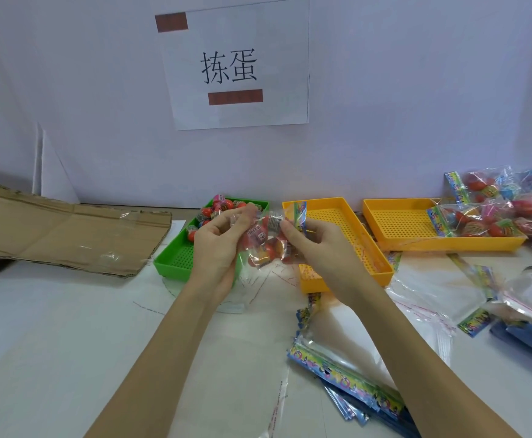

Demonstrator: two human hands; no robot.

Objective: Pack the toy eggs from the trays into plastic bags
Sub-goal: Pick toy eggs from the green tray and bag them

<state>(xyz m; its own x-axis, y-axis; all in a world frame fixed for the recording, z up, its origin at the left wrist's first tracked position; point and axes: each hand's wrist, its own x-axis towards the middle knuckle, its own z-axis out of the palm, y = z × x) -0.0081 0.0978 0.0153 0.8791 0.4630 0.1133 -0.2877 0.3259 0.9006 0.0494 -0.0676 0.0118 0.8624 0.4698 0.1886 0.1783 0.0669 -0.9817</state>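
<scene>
Head view: clear bag (266, 245) of red eggs

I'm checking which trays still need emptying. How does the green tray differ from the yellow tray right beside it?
The green tray still holds toy eggs at its far end; the yellow tray shows only bare perforated floor. The green tray sits behind the left hand, the yellow tray behind the right hand. Both are shallow, rectangular, perforated plastic.
</scene>
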